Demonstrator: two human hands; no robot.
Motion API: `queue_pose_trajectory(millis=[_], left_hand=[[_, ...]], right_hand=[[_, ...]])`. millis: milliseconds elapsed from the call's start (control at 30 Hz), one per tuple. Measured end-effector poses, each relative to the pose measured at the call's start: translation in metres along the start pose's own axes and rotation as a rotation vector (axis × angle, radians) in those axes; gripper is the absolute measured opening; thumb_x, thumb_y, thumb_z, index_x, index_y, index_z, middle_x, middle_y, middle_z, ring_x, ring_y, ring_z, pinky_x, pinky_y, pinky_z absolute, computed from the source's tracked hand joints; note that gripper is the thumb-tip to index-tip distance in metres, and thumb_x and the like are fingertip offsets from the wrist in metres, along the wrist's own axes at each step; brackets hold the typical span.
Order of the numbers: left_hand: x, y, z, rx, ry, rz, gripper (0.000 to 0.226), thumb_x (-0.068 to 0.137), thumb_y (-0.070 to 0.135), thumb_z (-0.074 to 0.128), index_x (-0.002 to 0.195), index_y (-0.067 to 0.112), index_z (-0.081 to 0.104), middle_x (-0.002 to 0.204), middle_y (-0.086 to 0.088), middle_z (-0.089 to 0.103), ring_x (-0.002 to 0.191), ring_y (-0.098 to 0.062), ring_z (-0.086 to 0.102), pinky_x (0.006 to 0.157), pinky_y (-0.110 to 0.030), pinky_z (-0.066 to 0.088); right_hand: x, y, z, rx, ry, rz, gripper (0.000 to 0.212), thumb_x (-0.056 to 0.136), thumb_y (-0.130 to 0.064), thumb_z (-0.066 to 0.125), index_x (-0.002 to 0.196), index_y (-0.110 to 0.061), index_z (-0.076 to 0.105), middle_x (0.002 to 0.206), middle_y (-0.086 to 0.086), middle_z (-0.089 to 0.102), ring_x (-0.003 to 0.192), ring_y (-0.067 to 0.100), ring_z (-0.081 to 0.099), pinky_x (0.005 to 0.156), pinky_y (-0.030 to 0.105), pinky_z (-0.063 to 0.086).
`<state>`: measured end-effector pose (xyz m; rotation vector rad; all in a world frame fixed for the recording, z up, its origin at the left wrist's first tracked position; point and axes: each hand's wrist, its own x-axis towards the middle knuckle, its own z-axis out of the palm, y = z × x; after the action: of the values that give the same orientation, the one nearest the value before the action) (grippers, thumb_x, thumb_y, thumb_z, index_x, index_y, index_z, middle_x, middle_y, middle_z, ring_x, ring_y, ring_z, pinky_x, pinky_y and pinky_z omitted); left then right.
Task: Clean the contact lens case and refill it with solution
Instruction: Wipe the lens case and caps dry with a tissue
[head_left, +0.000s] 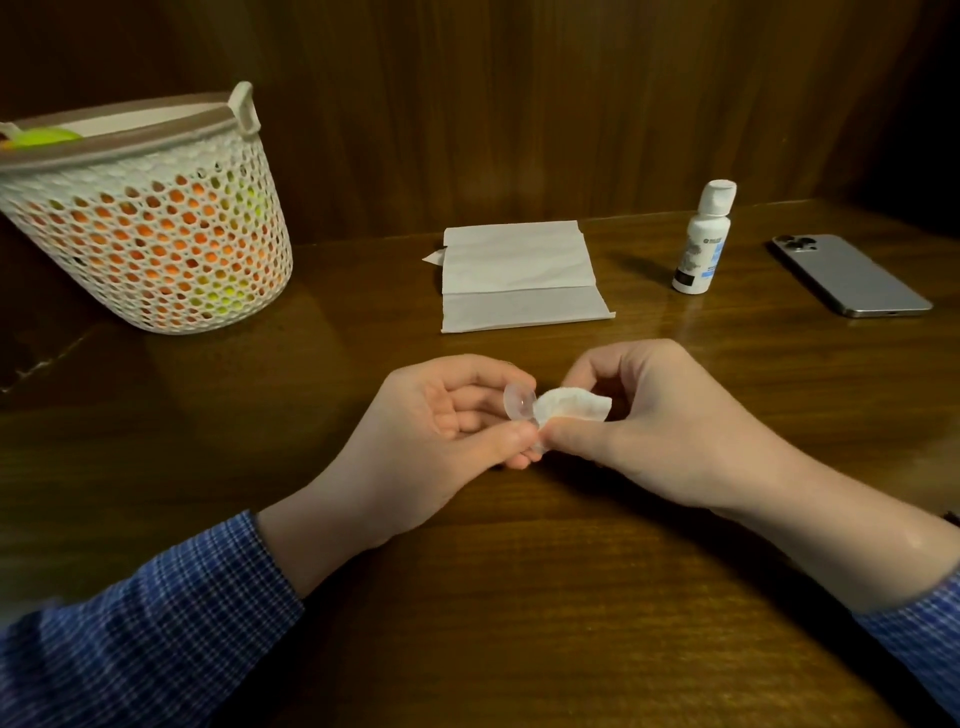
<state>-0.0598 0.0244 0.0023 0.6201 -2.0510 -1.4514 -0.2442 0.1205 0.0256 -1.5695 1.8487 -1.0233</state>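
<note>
1. Head view: the left hand (441, 415) holds a small clear lens case (518, 401) just above the bench (519, 571), near the middle of the frame, its fingers curled round the case and clamped on it.
2. The right hand (670, 421) pinches a folded scrap of white tissue (571, 405) against the case, fingers clamped on the tissue.
3. The step in hand looks like wiping the case dry or clean.
4. At 12 o'clock from the hands lies a stack of napkins (519, 275); at 1 o'clock stands the solution bottle (701, 239), cap on; a phone (852, 275) lies at 2 o'clock, a mesh basket (150, 223) at 10 o'clock.
5. Next, I judge, the tissue must be dropped, the bottle fetched and uncapped, and the case held level to fill.
</note>
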Motion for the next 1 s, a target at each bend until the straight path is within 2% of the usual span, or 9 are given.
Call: queue_pose_trajectory(millis=[233,300,433,567,633,700,800,900,1000], left_hand=[[-0.003,0.001,0.005,0.122,0.025,-0.018,0.027,0.085,-0.003,0.077,0.107,0.011,0.073,0.097,-0.007,0.080,0.084,-0.021,0.080,0.077,-0.038,0.066],[-0.005,0.003,0.006,0.154,0.045,-0.009,0.031,0.083,-0.003,0.078,0.109,0.013,0.073,0.098,-0.005,0.080,0.085,-0.019,0.080,0.076,-0.037,0.066],[-0.008,0.006,0.008,0.165,0.106,0.057,0.036,0.081,-0.001,0.080,0.112,0.015,0.072,0.102,-0.002,0.078,0.089,-0.015,0.079,0.076,-0.032,0.065],[-0.010,0.006,0.010,0.184,0.190,0.143,0.035,0.080,0.006,0.082,0.113,0.016,0.072,0.104,0.002,0.078,0.094,-0.011,0.078,0.077,-0.027,0.064],[-0.010,0.007,0.010,0.197,0.197,0.163,0.036,0.081,0.004,0.082,0.113,0.016,0.072,0.107,0.004,0.078,0.098,-0.008,0.077,0.079,-0.024,0.063],[-0.010,0.008,0.007,0.157,0.139,0.141,0.039,0.082,-0.001,0.080,0.117,0.014,0.071,0.112,0.003,0.078,0.106,-0.009,0.075,0.084,-0.027,0.063],[-0.005,0.012,0.000,-0.096,0.045,0.002,0.051,0.080,-0.006,0.077,0.125,0.015,0.065,0.122,-0.002,0.075,0.114,-0.018,0.073,0.091,-0.033,0.061],[0.002,0.015,-0.003,-0.404,0.050,-0.257,0.044,0.078,0.015,0.069,0.122,0.011,0.067,0.113,-0.015,0.076,0.107,-0.029,0.075,0.086,-0.037,0.063],[0.003,0.012,0.000,-0.300,-0.013,-0.317,0.039,0.079,0.028,0.067,0.113,0.012,0.076,0.101,-0.011,0.079,0.092,-0.023,0.076,0.078,-0.031,0.062]], right_hand=[[0.003,0.003,0.005,-0.071,-0.012,0.111,0.020,0.072,-0.037,0.089,0.068,-0.023,0.075,0.070,-0.019,0.070,0.074,-0.005,0.064,0.060,0.017,0.045],[0.004,0.002,0.005,-0.036,-0.025,0.148,0.020,0.071,-0.036,0.090,0.068,-0.022,0.077,0.070,-0.015,0.073,0.072,-0.002,0.066,0.055,0.017,0.048],[0.007,0.000,0.005,0.295,-0.097,0.299,0.014,0.072,-0.016,0.091,0.071,-0.013,0.077,0.067,0.005,0.075,0.053,0.010,0.066,0.050,0.020,0.051],[0.009,-0.001,0.007,0.558,-0.117,0.417,0.016,0.073,-0.009,0.089,0.084,-0.003,0.078,0.068,0.009,0.072,0.050,0.010,0.062,0.044,0.018,0.048],[0.007,-0.001,0.007,0.501,-0.059,0.326,0.011,0.076,-0.014,0.087,0.079,-0.008,0.077,0.068,0.007,0.073,0.055,0.012,0.065,0.049,0.021,0.052],[0.005,0.001,0.005,0.224,0.064,0.123,0.014,0.079,-0.024,0.085,0.073,-0.017,0.074,0.069,0.002,0.074,0.060,0.013,0.068,0.054,0.023,0.056],[0.003,0.001,-0.005,0.044,0.191,-0.118,0.012,0.076,-0.031,0.082,0.072,-0.024,0.073,0.073,-0.007,0.074,0.069,0.009,0.068,0.059,0.018,0.054],[0.001,0.001,-0.009,-0.043,0.163,-0.222,0.007,0.078,-0.029,0.082,0.077,-0.027,0.075,0.075,-0.012,0.074,0.077,0.007,0.068,0.066,0.020,0.054],[-0.002,-0.001,-0.006,-0.097,0.112,-0.314,0.006,0.079,-0.030,0.077,0.082,-0.024,0.078,0.079,-0.011,0.074,0.080,0.009,0.069,0.069,0.027,0.056]])
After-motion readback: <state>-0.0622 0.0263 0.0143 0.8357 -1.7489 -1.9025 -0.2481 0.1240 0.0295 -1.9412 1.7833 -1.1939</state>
